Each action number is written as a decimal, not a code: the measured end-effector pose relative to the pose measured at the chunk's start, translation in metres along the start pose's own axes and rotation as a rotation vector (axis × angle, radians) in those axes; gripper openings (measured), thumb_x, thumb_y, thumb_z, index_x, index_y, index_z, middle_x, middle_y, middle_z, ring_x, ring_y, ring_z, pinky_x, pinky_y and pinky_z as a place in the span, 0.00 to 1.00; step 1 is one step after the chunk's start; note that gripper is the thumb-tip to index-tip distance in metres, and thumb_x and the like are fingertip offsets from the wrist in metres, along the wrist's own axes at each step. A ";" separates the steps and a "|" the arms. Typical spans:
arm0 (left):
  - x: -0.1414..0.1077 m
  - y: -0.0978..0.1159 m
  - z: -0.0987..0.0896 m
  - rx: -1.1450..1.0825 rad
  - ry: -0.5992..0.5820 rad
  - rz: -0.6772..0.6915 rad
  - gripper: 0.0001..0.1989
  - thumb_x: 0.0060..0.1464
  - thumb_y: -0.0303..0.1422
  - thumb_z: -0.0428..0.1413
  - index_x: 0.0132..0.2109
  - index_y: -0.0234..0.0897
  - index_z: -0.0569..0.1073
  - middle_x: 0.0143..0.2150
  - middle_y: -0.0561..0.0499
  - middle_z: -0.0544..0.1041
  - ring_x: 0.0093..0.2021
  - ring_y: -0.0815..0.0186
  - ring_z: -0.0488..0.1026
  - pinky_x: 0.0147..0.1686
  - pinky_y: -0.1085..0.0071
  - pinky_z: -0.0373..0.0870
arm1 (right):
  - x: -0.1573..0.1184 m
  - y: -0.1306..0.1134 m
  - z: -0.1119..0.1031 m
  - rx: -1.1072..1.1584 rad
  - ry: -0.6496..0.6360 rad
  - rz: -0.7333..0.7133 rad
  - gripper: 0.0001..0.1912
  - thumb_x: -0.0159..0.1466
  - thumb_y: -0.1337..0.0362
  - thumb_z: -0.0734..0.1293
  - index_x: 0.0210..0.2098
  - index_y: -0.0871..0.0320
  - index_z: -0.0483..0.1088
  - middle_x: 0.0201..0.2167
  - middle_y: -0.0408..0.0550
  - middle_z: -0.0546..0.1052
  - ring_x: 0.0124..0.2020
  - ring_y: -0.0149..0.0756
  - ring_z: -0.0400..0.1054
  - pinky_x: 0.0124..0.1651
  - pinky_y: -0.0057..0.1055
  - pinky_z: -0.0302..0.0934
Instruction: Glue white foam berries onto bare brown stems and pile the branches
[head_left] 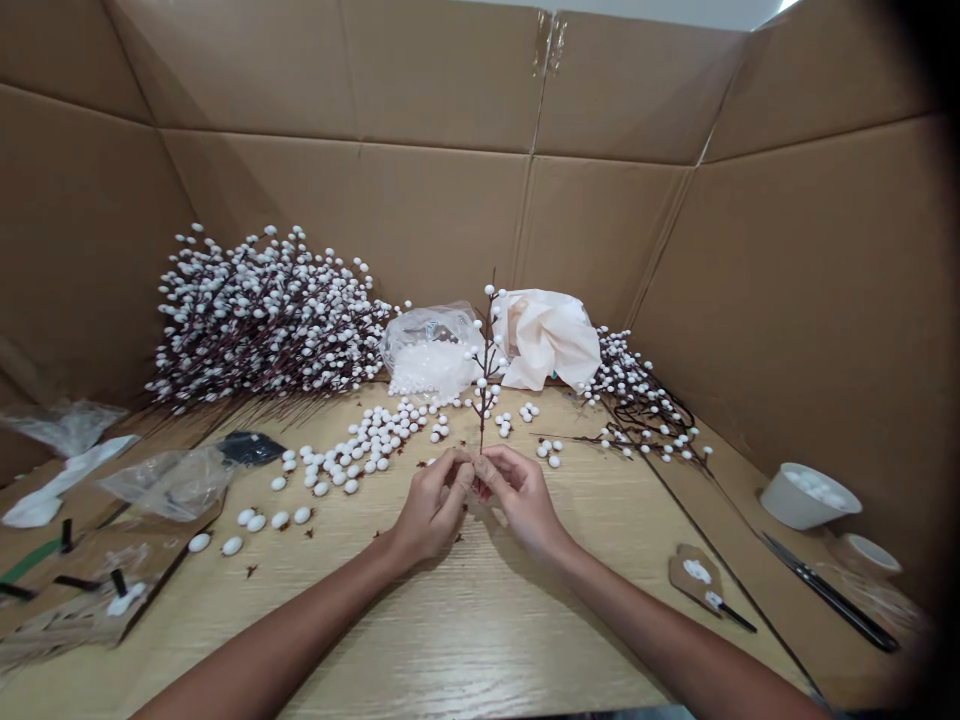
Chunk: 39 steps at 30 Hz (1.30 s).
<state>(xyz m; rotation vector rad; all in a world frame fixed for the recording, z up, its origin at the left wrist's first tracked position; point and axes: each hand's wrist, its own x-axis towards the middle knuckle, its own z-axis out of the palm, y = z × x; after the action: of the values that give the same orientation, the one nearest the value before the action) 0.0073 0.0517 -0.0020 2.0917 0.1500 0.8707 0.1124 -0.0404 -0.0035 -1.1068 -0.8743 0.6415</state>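
Note:
A dark brown twig with several white berries stands upright at the middle. Both hands meet at its lower end: my left hand pinches it from the left, and my right hand has thumb and fingers closed on it from the right. Something small and reddish shows between the fingertips, too small to make out. Loose white balls lie beyond and to the left of my left hand, with larger ones nearer. Small clusters of white balls sit beyond my right hand. Tiny brown star-shaped bits are scattered on the table.
A big pile of berry twigs lies at the back left, a smaller one at the back right. Between them are a clear bag and white cloth. At right are a white bowl, scissors and a cardboard piece.

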 end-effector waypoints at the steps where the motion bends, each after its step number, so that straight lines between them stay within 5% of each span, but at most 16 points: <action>1: 0.000 0.000 0.000 0.004 0.001 -0.001 0.09 0.63 0.32 0.46 0.40 0.34 0.69 0.31 0.53 0.71 0.30 0.72 0.67 0.32 0.77 0.62 | 0.000 0.000 0.000 0.003 -0.001 -0.001 0.12 0.59 0.56 0.67 0.32 0.60 0.71 0.25 0.43 0.71 0.26 0.27 0.63 0.28 0.25 0.58; 39: 0.001 0.005 0.000 -0.009 -0.017 -0.101 0.12 0.62 0.37 0.46 0.36 0.34 0.68 0.28 0.53 0.69 0.27 0.71 0.66 0.28 0.75 0.62 | 0.002 -0.004 -0.001 0.004 0.016 0.026 0.13 0.56 0.53 0.69 0.30 0.58 0.71 0.24 0.43 0.72 0.25 0.29 0.63 0.27 0.25 0.56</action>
<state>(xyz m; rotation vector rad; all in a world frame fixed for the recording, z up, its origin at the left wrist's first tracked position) 0.0074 0.0489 0.0019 2.0640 0.2406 0.7913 0.1148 -0.0403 0.0006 -1.1196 -0.8455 0.6547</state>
